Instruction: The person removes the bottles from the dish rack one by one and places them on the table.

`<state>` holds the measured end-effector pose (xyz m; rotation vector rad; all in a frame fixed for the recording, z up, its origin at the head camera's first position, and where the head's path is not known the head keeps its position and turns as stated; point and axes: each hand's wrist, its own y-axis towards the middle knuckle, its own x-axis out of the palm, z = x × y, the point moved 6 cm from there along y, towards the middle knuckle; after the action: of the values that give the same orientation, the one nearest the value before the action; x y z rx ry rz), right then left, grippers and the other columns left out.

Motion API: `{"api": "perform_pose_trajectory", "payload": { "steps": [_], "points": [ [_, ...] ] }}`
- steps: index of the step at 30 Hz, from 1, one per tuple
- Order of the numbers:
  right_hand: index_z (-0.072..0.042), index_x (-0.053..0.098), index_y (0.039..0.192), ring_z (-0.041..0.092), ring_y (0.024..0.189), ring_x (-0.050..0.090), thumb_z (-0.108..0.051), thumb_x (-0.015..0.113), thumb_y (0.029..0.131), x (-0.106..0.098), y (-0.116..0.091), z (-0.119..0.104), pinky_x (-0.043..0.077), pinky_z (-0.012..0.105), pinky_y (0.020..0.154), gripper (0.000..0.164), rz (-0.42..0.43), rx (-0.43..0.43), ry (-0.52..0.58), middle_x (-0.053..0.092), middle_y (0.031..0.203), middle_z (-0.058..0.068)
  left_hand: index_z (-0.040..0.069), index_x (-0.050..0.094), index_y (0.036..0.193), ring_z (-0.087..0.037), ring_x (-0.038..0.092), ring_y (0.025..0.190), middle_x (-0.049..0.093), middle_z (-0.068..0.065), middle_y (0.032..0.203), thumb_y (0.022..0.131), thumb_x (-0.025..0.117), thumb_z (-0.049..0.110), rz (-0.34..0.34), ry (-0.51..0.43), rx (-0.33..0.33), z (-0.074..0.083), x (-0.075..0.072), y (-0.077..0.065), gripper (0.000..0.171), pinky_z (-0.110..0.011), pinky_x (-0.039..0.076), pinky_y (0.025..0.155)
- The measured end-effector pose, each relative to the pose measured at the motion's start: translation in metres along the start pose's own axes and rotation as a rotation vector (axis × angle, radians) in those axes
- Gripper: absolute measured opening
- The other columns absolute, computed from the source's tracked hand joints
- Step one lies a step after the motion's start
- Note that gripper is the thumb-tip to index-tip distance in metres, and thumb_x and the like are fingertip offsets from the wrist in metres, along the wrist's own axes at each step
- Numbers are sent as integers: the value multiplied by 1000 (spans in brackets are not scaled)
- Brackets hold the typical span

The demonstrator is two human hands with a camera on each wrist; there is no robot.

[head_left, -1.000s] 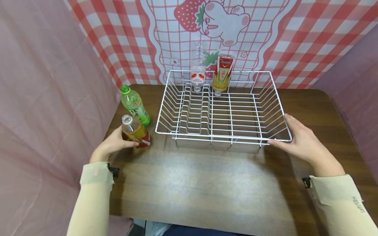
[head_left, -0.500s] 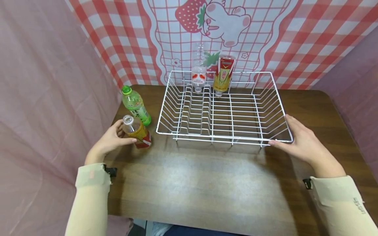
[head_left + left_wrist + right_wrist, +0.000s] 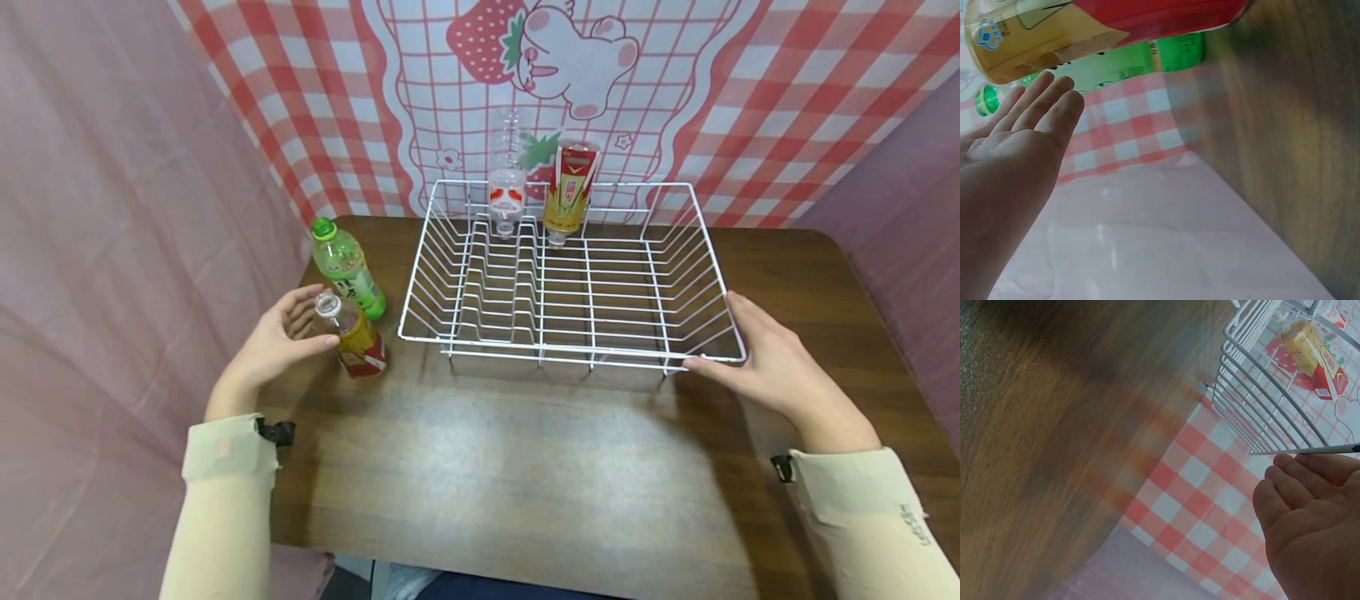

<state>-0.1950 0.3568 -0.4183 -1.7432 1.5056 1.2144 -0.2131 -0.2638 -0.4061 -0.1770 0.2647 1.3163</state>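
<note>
On the left, a capless bottle with a yellow-and-red label [image 3: 362, 346] stands upright on the table. My left hand [image 3: 273, 337] is just left of it, thumb and fingers spread apart; in the left wrist view the fingers [image 3: 1054, 109] are extended below the bottle's label [image 3: 1085, 31] and hold nothing. Behind that bottle is a green-capped green bottle [image 3: 351, 275]. My right hand [image 3: 776, 362] holds the near right corner of a white wire dish rack [image 3: 566, 348], thumb on the front rim and fingers along the side [image 3: 1291, 481].
At the rack's back, a clear bottle [image 3: 507, 200] and a yellow-and-red labelled bottle [image 3: 570, 192] stand upside down, necks low. A checked cloth [image 3: 780, 125] hangs behind the table [image 3: 525, 450]. Pink curtain [image 3: 105, 250] borders the left side.
My left hand has let go of the bottle with the yellow-and-red label and drawn back to the left, its fingers opening. The right hand stays on the rack's corner.
</note>
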Motion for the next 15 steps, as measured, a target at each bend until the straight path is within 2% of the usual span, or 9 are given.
{"api": "perform_pose_trajectory", "payload": {
  "steps": [2,7,15],
  "points": [
    [-12,27,162,47,140,34,-43,88,76,0,0,0,29,68,110,111,0,-1,2,35,157,25,-13,26,152,-44,29,144,32,-33,155,88,69,-12,6,-6,22,6,0,-1,77,-37,27,118],
    [-12,24,163,47,141,32,-44,87,77,1,-1,0,27,68,110,111,-8,5,-2,33,157,26,-14,26,150,-39,32,144,30,-37,153,86,68,-17,19,-63,65,16,0,-1,76,-33,28,117],
    [-10,24,163,48,142,31,-44,87,77,1,0,1,26,67,111,112,-17,16,0,32,158,27,-12,28,150,-33,36,143,33,-34,153,85,67,-20,47,-128,117,30,-2,-3,76,-31,29,116]
  ]
}}
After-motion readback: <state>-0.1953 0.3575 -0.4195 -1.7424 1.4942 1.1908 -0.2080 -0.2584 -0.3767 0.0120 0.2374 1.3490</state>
